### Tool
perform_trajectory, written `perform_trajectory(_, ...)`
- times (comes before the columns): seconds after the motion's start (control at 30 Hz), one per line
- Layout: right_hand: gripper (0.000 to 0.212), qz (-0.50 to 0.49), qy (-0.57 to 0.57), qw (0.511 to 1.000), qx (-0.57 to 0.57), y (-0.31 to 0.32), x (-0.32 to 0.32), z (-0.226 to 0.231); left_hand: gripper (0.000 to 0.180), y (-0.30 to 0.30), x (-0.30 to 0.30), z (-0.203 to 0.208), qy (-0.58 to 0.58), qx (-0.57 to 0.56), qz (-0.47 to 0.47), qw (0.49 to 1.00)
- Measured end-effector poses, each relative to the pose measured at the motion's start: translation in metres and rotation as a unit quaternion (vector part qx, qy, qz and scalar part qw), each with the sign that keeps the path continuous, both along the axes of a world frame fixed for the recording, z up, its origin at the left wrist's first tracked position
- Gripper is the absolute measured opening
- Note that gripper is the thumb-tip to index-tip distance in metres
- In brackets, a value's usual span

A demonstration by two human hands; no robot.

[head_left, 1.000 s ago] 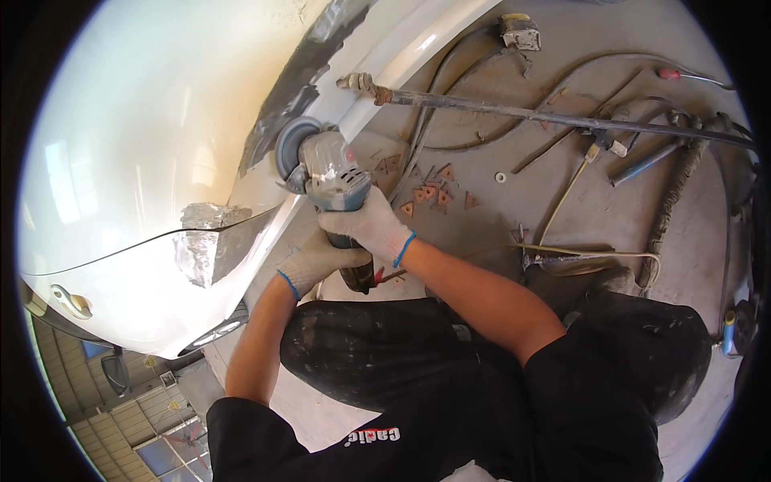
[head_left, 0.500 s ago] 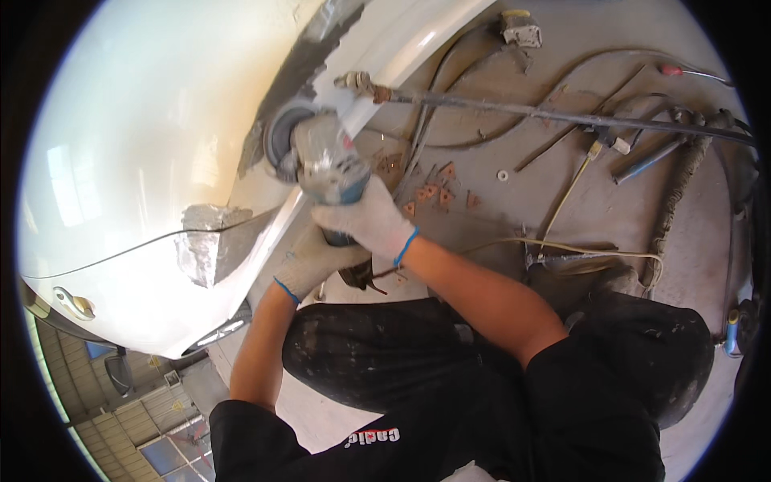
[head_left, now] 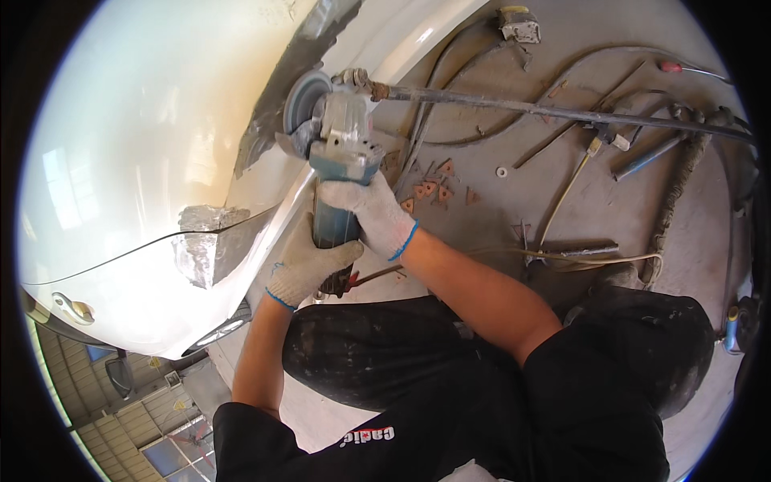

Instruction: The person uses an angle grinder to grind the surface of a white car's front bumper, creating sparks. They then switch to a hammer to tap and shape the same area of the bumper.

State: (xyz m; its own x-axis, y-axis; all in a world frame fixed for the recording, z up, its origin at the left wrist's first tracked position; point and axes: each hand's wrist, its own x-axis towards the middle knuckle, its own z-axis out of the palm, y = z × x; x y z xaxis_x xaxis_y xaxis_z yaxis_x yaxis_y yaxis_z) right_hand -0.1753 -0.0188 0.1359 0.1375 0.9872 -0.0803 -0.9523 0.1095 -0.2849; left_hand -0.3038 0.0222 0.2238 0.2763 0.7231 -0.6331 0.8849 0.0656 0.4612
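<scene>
An angle grinder (head_left: 336, 221) with a teal body and grey head is gripped between both my gloved hands. My left hand (head_left: 312, 255) wraps round the rear of the body, near the cord end. Higher up, my right hand (head_left: 373, 210) closes round the body just behind the head. The grinder's disc (head_left: 306, 103) lies at the edge of a bare grey strip (head_left: 299, 71) on a white car's side panel (head_left: 152, 112). Whether the disc touches the metal I cannot tell. Lower on the panel is a second sanded patch (head_left: 207, 241).
A long metal bar (head_left: 522, 107) reaches from the car's lower edge across to the right. Several small triangular metal pieces (head_left: 434, 191) lie on the floor below it. Cables, a red-handled screwdriver (head_left: 671, 67), a blue-grey tube (head_left: 647, 161) and a white ring (head_left: 502, 172) lie further right.
The grinder's head has shifted right and slightly up, and its body stands more upright. My left hand has turned and moved a little down along it. My right hand has barely moved.
</scene>
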Motion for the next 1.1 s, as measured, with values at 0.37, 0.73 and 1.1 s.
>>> perform_trajectory(0.37,0.051,-0.018,-0.059,0.998,0.007,0.004,-0.011,-0.001,0.078,0.006,-0.008,-0.007,-0.027,-0.024,-0.032,0.999)
perform_trajectory(0.73,0.054,-0.002,-0.113,0.993,0.013,0.003,-0.018,-0.003,0.078,0.010,-0.016,-0.006,-0.022,-0.019,-0.042,0.999)
perform_trajectory(1.1,0.053,-0.060,-0.080,0.995,0.026,0.010,-0.025,0.001,0.057,0.008,-0.011,-0.002,-0.047,-0.012,-0.038,0.998)
